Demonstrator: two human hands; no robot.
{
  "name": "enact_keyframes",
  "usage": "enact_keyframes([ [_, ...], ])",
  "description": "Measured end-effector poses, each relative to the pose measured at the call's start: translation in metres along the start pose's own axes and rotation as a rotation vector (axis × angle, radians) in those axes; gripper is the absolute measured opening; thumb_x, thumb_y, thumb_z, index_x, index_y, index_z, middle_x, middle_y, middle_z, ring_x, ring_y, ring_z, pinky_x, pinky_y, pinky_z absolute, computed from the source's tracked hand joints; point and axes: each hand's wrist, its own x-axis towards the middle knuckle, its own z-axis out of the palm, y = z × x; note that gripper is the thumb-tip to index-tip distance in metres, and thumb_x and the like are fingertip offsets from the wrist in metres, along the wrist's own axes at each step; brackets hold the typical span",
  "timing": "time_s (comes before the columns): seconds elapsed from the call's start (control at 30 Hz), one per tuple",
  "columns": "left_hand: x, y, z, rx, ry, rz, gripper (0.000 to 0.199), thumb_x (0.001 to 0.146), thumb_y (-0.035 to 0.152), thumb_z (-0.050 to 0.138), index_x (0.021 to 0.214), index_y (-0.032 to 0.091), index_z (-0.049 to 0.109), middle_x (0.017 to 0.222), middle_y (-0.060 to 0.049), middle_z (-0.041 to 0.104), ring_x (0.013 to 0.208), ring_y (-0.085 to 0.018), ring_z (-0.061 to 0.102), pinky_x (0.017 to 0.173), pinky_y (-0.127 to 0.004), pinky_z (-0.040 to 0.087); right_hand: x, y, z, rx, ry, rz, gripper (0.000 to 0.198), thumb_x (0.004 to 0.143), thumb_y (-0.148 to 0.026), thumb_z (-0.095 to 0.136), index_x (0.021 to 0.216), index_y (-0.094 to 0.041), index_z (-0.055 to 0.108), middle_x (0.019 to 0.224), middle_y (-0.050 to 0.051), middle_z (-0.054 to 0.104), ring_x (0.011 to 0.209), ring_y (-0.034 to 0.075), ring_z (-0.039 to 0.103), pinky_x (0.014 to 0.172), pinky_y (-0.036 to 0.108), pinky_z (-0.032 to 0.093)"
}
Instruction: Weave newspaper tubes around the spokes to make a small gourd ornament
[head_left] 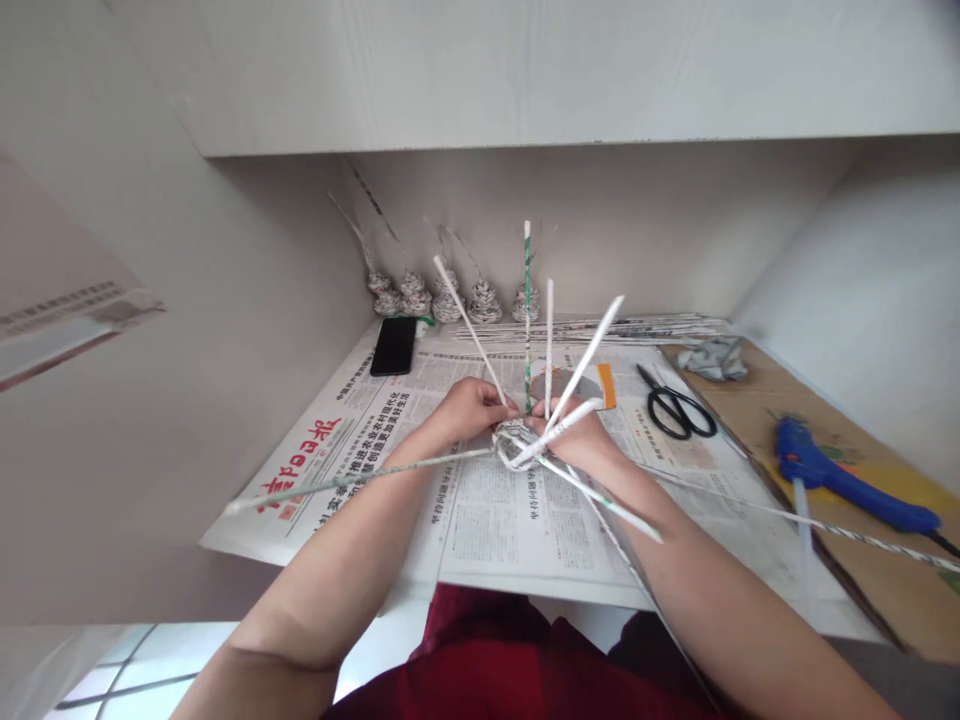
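A small piece woven from rolled newspaper strips (513,440) is held between my hands above the spread newspaper. Several paper tubes fan out from it, among them a green one (527,300) standing upright and a long one (360,482) reaching left. My left hand (474,408) pinches the far left rim of the weave, beside the base of a white tube. On the right, my right hand (566,430) has its fingers closed at the weave's far right side, partly hidden by the white tubes crossing in front.
Several small woven paper gourds (486,300) line the back wall. A black phone (394,346) lies left, with loose paper tubes (637,328) behind. Black-handled scissors (679,408), a blue glue gun (847,480) and crumpled paper (712,358) are on the right. A shelf edge (525,145) overhangs.
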Motion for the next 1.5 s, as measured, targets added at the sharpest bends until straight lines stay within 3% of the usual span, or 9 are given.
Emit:
enact_keyframes([
  [0.13, -0.001, 0.001, -0.017, -0.238, -0.275, -0.127, 0.036, 0.064, 0.024, 0.075, 0.098, 0.014, 0.072, 0.077, -0.006, 0.072, 0.062, -0.013, 0.065, 0.059, -0.023, 0.053, -0.003, -0.007, -0.002, -0.074, 0.017, -0.020, 0.010, 0.070, -0.029, 0.067, 0.068, -0.018, 0.067, 0.060, 0.003, 0.065, 0.058, 0.019, 0.061, 0.053, 0.027, 0.041],
  [0.3, 0.006, -0.009, -0.011, -0.310, -0.145, -0.160, 0.033, 0.059, 0.026, 0.081, 0.087, 0.012, 0.071, 0.068, -0.005, 0.070, 0.057, -0.012, 0.063, 0.054, -0.023, 0.052, -0.009, -0.013, -0.003, -0.095, 0.004, -0.095, 0.011, 0.074, -0.028, 0.063, 0.072, -0.018, 0.069, 0.063, 0.003, 0.067, 0.060, 0.018, 0.061, 0.056, 0.026, 0.041],
  [0.5, 0.010, -0.012, 0.006, -0.371, -0.186, -0.199, 0.039, 0.051, 0.030, 0.086, 0.080, 0.012, 0.069, 0.063, -0.001, 0.066, 0.050, -0.009, 0.056, 0.049, -0.020, 0.045, -0.009, -0.013, -0.001, -0.016, -0.004, -0.113, 0.010, 0.070, -0.019, 0.063, 0.076, -0.018, 0.071, 0.064, 0.001, 0.068, 0.057, 0.015, 0.059, 0.057, 0.024, 0.042],
  [0.73, 0.010, -0.014, 0.005, -0.383, -0.222, -0.196, 0.038, 0.050, 0.031, 0.086, 0.074, 0.012, 0.064, 0.062, 0.000, 0.064, 0.054, -0.010, 0.060, 0.053, -0.021, 0.048, -0.006, -0.009, 0.003, 0.177, 0.028, -0.063, 0.017, 0.072, -0.029, 0.065, 0.082, -0.016, 0.070, 0.064, 0.001, 0.066, 0.055, 0.014, 0.057, 0.052, 0.024, 0.042],
  [1.03, 0.009, -0.019, 0.020, -0.422, -0.229, -0.093, 0.033, 0.056, 0.031, 0.082, 0.076, 0.009, 0.067, 0.061, -0.001, 0.062, 0.051, -0.008, 0.051, 0.048, -0.019, 0.037, -0.002, -0.006, -0.001, 0.083, 0.148, -0.252, 0.013, 0.080, -0.029, 0.059, 0.079, -0.020, 0.068, 0.079, 0.004, 0.068, 0.070, 0.017, 0.062, 0.067, 0.029, 0.047],
  [1.17, 0.007, -0.012, 0.020, -0.448, -0.266, -0.070, 0.030, 0.059, 0.028, 0.079, 0.079, 0.010, 0.067, 0.058, 0.001, 0.060, 0.049, -0.007, 0.049, 0.048, -0.020, 0.034, -0.004, -0.010, -0.003, 0.229, 0.244, -0.221, 0.018, 0.082, -0.034, 0.060, 0.092, -0.021, 0.066, 0.083, 0.004, 0.069, 0.072, 0.017, 0.063, 0.069, 0.030, 0.049],
  [1.33, 0.011, -0.011, 0.014, -0.426, -0.110, -0.123, 0.024, 0.057, 0.024, 0.079, 0.072, 0.011, 0.064, 0.053, 0.002, 0.057, 0.048, -0.008, 0.048, 0.048, -0.020, 0.032, 0.003, -0.022, -0.022, 0.610, 0.597, -0.221, 0.026, 0.079, -0.042, 0.067, 0.088, -0.018, 0.064, 0.081, 0.004, 0.067, 0.071, 0.014, 0.061, 0.066, 0.028, 0.048],
  [1.4, 0.014, -0.013, 0.012, -0.435, -0.061, -0.138, 0.023, 0.057, 0.023, 0.078, 0.069, 0.011, 0.063, 0.051, 0.003, 0.056, 0.046, -0.007, 0.046, 0.047, -0.020, 0.031, 0.003, -0.029, -0.036, 0.784, 0.579, -0.235, 0.029, 0.081, -0.046, 0.063, 0.072, -0.019, 0.062, 0.066, 0.000, 0.062, 0.057, 0.012, 0.056, 0.055, 0.027, 0.045],
  [1.5, 0.017, -0.015, 0.010, -0.448, -0.023, -0.135, 0.022, 0.058, 0.023, 0.077, 0.067, 0.012, 0.061, 0.050, 0.004, 0.054, 0.045, -0.007, 0.045, 0.047, -0.021, 0.029, -0.023, -0.023, -0.060, 0.856, 0.348, -0.315, 0.039, 0.089, -0.049, 0.051, 0.062, -0.022, 0.058, 0.056, -0.001, 0.056, 0.052, 0.014, 0.054, 0.053, 0.030, 0.045],
])
